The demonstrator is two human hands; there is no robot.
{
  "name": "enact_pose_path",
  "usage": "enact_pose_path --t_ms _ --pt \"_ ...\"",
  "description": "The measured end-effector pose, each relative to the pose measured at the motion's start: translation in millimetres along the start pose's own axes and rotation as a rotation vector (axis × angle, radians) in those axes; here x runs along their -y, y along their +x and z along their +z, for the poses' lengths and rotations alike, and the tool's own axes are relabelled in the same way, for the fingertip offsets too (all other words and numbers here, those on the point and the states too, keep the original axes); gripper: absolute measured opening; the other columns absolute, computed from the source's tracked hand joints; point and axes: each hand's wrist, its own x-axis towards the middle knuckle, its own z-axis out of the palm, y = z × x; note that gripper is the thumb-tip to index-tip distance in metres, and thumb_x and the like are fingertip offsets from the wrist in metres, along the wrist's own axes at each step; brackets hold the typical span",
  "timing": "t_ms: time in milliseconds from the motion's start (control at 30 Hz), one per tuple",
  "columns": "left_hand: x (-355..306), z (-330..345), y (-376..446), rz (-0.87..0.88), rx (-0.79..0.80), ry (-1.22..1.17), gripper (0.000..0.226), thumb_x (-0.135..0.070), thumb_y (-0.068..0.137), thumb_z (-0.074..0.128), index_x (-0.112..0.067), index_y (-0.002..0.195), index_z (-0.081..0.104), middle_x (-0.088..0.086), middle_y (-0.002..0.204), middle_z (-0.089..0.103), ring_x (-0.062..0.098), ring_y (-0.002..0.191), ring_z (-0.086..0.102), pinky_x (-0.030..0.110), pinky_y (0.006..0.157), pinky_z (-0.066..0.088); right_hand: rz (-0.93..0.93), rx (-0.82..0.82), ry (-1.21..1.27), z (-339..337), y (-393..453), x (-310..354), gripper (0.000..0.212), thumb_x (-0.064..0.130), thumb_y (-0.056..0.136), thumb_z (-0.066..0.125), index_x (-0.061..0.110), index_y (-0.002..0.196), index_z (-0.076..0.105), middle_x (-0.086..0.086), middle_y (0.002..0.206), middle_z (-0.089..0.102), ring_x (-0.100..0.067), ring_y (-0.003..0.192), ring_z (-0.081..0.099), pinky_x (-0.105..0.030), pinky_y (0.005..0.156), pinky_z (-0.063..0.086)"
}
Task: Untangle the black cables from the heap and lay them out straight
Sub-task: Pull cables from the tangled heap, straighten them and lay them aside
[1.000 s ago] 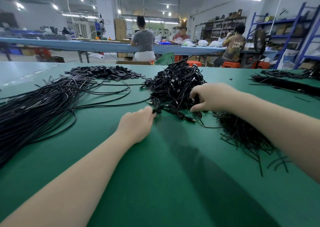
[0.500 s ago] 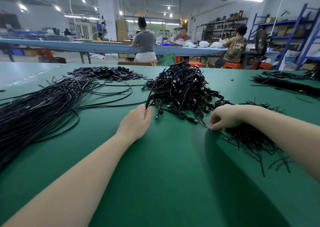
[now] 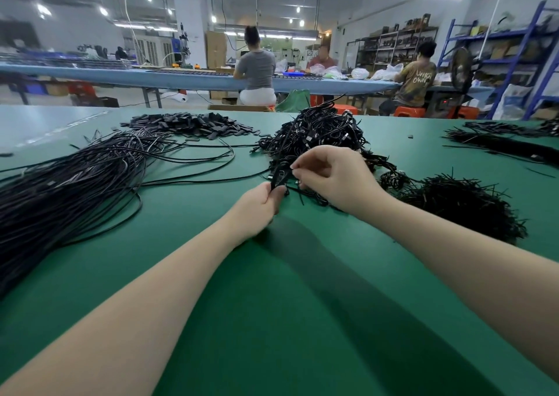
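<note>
On the green bench [image 3: 272, 320], the left hand [image 3: 257, 208] grips a black cable [image 3: 276, 177] pulled from the near edge of the tangled heap [image 3: 317, 132]. The right hand [image 3: 332, 174] pinches the same cable just above. Straightened cables [image 3: 75, 177] lie spread at left.

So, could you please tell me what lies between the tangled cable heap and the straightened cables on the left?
Mostly bare green table, crossed by a few loose cable loops, as the head view shows.
</note>
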Motion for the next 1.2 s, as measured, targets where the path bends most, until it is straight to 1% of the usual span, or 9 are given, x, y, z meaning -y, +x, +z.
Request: enact_pose_path --t_ms 167,300,467,633,700,833,933,1033,1200 --pt "-4 6 -5 0.146 -0.001 0.257 0.027 -0.03 0.1 0.042 -0.008 0.084 0.044 0.005 0.072 0.049 0.024 0.069 0.043 0.04 0.064 0.038 -0.096 0.054 -0.08 15 -3 16 0.006 0.013 0.085 0.067 0.015 0.09 0.071 0.008 0.08 0.07 0.0 0.071 0.063 -0.014 0.069 0.051" --pt "-9 10 -6 0.147 0.013 0.423 0.03 -0.033 0.101 0.036 -0.007 0.108 0.048 0.012 0.089 0.057 0.036 0.089 0.057 0.038 0.071 0.041 -0.128 0.112 -0.204 9 -5 24 0.009 0.017 0.088 0.065 0.016 0.094 0.071 0.007 0.083 0.069 -0.005 0.076 0.063 -0.025 0.076 0.052" --pt "-12 15 -9 0.303 -0.018 1.143 0.033 -0.042 0.103 0.026 -0.015 0.11 0.044 0.002 0.112 0.066 0.023 0.1 0.065 0.031 0.073 0.028 -0.293 0.334 -0.944 -12 13 39 0.011 0.036 0.089 0.059 0.029 0.092 0.067 0.011 0.092 0.062 -0.014 0.088 0.06 -0.03 0.076 0.045" --pt "-26 10 -19 0.776 -0.168 1.062 0.025 -0.033 0.092 0.058 -0.01 0.083 0.059 0.002 0.07 0.066 0.024 0.06 0.065 0.028 0.06 0.033 0.179 0.736 -0.515 -49 45 34 0.007 0.037 0.084 0.069 0.03 0.082 0.068 0.014 0.082 0.069 -0.007 0.083 0.065 -0.022 0.073 0.049" --pt "-28 11 -21 0.852 -0.258 0.95 0.031 -0.034 0.092 0.052 -0.009 0.074 0.058 0.002 0.061 0.061 0.026 0.052 0.06 0.029 0.055 0.039 0.416 0.803 -0.25 -60 45 21 0.01 0.034 0.081 0.072 0.026 0.086 0.07 0.009 0.087 0.072 -0.01 0.086 0.066 -0.026 0.074 0.05" --pt "-30 15 -23 0.601 -0.301 0.506 0.03 -0.034 0.095 0.044 -0.007 0.086 0.053 0.004 0.068 0.061 0.033 0.062 0.057 0.036 0.057 0.037 0.617 0.637 0.437 -38 24 -8 0.006 0.02 0.082 0.066 0.017 0.085 0.063 0.0 0.084 0.07 -0.014 0.08 0.066 -0.026 0.067 0.05" --pt "-28 20 -19 0.324 -0.28 0.076 0.035 -0.038 0.1 0.036 -0.007 0.095 0.051 -0.01 0.078 0.063 0.012 0.077 0.062 0.034 0.067 0.043 0.677 0.335 0.808 1 7 -11 0.005 0.016 0.09 0.06 0.017 0.086 0.062 0.004 0.073 0.066 -0.011 0.071 0.064 -0.022 0.065 0.053" --pt "-19 20 -12 0.186 -0.31 -0.03 0.036 -0.035 0.102 0.037 -0.002 0.093 0.05 0.005 0.083 0.064 0.021 0.081 0.06 0.034 0.07 0.044 0.692 0.061 0.946 33 -3 -11 0.003 0.014 0.091 0.061 0.013 0.092 0.064 0.005 0.067 0.065 -0.011 0.065 0.059 -0.02 0.06 0.05" --pt "-10 20 -5 0.036 -0.24 -0.069 0.033 -0.037 0.102 0.037 -0.016 0.077 0.043 -0.004 0.069 0.049 0.018 0.064 0.044 0.034 0.063 0.036 0.632 -0.126 0.858 46 -12 -11 0.004 0.01 0.086 0.068 0.008 0.085 0.064 0.004 0.059 0.064 -0.008 0.059 0.053 -0.015 0.055 0.047"
